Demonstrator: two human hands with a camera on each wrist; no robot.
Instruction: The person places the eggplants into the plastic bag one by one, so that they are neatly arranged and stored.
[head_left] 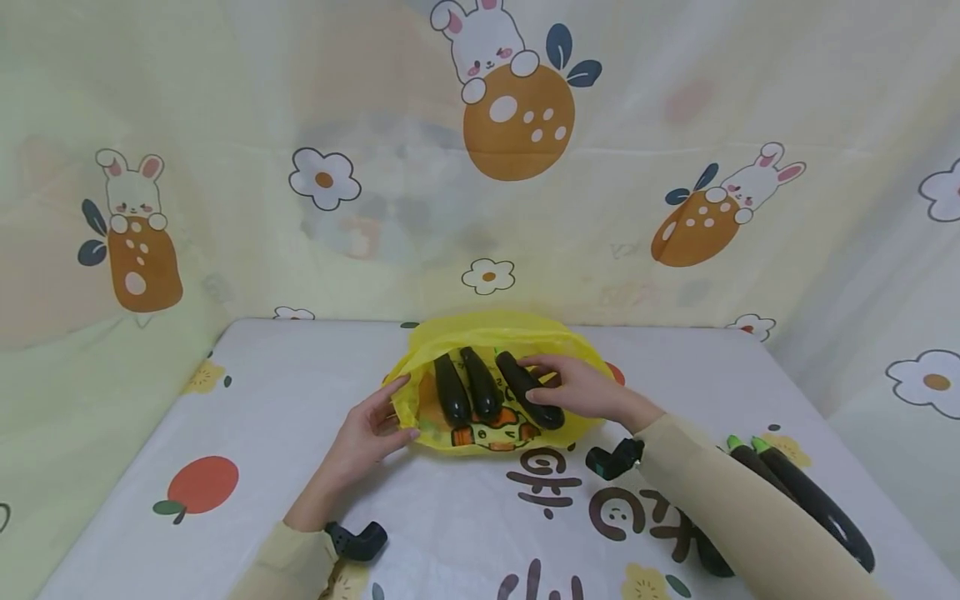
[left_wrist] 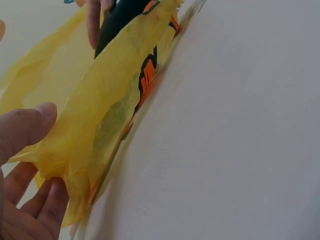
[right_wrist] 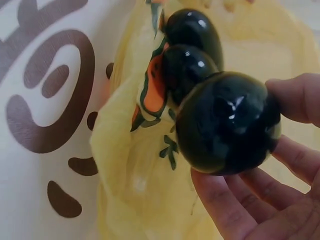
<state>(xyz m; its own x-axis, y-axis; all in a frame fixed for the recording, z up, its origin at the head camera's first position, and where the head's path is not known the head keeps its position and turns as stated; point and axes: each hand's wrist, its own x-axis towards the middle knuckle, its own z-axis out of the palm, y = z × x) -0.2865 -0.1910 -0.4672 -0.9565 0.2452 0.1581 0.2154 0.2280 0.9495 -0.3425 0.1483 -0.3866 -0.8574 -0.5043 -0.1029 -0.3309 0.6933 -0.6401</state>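
A yellow plastic bag lies with its mouth spread toward me in the head view. Two dark eggplants, one at the left and one in the middle, lie side by side inside it. My right hand grips a third eggplant at the bag's mouth, thumb on one side and fingers on the other. At the bag's left edge, my left hand holds the plastic between thumb and fingers; the left wrist view shows the film bunched there.
More eggplants with green stem ends lie at the table's right side. Another dark eggplant is partly hidden beneath my right sleeve. A printed white cloth covers the table, and a patterned curtain hangs behind it.
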